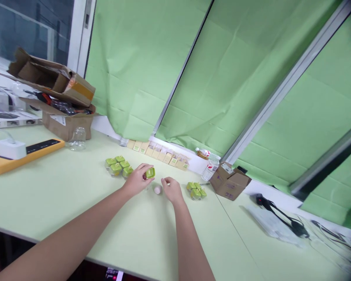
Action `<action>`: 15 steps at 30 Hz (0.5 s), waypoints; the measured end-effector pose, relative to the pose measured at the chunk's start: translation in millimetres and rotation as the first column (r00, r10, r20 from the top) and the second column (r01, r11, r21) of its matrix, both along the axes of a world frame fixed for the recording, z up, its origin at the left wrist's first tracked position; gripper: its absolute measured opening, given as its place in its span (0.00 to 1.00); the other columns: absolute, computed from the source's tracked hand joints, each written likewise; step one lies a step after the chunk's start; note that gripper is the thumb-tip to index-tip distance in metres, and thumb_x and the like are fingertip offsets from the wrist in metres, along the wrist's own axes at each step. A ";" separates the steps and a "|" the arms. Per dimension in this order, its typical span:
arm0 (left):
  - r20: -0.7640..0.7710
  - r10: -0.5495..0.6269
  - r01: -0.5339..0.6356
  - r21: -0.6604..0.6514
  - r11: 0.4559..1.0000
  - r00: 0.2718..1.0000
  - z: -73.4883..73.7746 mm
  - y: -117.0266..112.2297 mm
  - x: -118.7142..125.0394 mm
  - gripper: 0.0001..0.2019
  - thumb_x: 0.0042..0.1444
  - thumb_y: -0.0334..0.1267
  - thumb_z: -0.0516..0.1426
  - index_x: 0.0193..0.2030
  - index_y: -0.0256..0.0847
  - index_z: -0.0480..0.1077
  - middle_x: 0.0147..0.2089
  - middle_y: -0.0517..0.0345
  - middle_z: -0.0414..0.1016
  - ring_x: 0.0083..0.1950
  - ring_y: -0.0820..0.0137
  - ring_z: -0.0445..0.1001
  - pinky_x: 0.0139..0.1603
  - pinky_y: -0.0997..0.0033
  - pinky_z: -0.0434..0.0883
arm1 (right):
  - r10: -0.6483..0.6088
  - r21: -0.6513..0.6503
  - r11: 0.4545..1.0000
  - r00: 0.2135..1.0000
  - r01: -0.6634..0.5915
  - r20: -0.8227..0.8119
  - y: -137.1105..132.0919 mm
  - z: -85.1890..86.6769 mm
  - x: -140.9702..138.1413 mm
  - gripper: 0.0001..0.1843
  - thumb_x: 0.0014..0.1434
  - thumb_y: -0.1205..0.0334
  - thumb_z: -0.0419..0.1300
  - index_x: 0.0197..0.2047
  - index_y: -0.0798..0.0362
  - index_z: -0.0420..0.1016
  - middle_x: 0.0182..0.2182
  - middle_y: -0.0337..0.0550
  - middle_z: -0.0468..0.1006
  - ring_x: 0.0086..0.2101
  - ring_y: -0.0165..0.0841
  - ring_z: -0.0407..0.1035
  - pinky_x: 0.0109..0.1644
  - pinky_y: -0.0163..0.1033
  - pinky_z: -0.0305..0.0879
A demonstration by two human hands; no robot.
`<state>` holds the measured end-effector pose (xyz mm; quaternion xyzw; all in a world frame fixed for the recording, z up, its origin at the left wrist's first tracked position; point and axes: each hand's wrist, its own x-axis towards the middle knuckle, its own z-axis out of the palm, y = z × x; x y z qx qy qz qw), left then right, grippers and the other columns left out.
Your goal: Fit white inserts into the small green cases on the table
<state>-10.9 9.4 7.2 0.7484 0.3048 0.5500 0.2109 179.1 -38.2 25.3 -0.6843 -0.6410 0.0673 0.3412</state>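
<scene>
My left hand [137,179] is closed around a small square green lid [150,173], tilted so that a recessed face shows. My right hand [172,189] is just to the right, its thumb and fingers drawn together; anything between them is too small to make out. On the table between the hands lies a small pinkish round piece [157,189], close to my right fingertips but seemingly apart from them. Left of my left hand stands a cluster of small clear containers with green lids [116,168]. A second cluster of green-lidded containers [196,191] sits right of my right hand.
Small cardboard boxes [160,153] line the back edge. Plastic bottles [210,170] and an open carton [230,182] stand back right, with black cables [283,218] beyond. At left are a yellow power strip [43,147], a clear jar [77,139] and stacked cartons [67,127].
</scene>
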 end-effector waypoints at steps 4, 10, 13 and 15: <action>-0.027 -0.009 0.009 0.002 1.000 1.000 -1.2 -2.3 1.5 0.20 0.53 0.37 0.60 0.54 0.45 0.68 0.52 0.55 0.69 0.28 0.76 0.67 0.36 0.70 0.71 | -0.019 -0.090 0.996 0.998 0.025 0.060 1.1 -0.3 -8.0 0.20 0.60 0.48 0.52 0.40 0.53 0.76 0.38 0.49 0.79 0.40 0.38 0.72 0.44 0.39 0.62; -0.012 -0.041 0.041 -0.016 0.999 0.999 -0.4 -4.0 2.4 0.21 0.54 0.38 0.60 0.55 0.45 0.68 0.52 0.54 0.69 0.31 0.74 0.69 0.37 0.70 0.72 | -0.128 0.131 0.985 0.985 0.112 0.115 -31.6 31.6 -27.8 0.22 0.64 0.47 0.48 0.42 0.56 0.74 0.38 0.52 0.77 0.34 0.36 0.71 0.39 0.39 0.63; -0.012 -0.026 0.026 -0.017 1.000 1.000 1.0 -5.5 3.1 0.20 0.53 0.38 0.60 0.54 0.45 0.68 0.52 0.55 0.69 0.30 0.74 0.69 0.38 0.70 0.72 | 0.561 -0.294 0.801 0.825 -0.521 0.067 -82.7 36.4 -58.3 0.27 0.67 0.46 0.42 0.37 0.54 0.74 0.30 0.45 0.76 0.29 0.33 0.70 0.30 0.35 0.62; -0.008 -0.024 0.024 -0.014 1.000 1.000 2.2 -7.4 3.3 0.20 0.53 0.38 0.61 0.54 0.45 0.68 0.51 0.55 0.69 0.30 0.75 0.68 0.38 0.70 0.71 | 0.715 -0.422 0.639 0.699 -0.643 0.017 -122.2 26.0 -85.4 0.20 0.65 0.47 0.51 0.38 0.53 0.75 0.34 0.42 0.77 0.31 0.31 0.71 0.32 0.34 0.66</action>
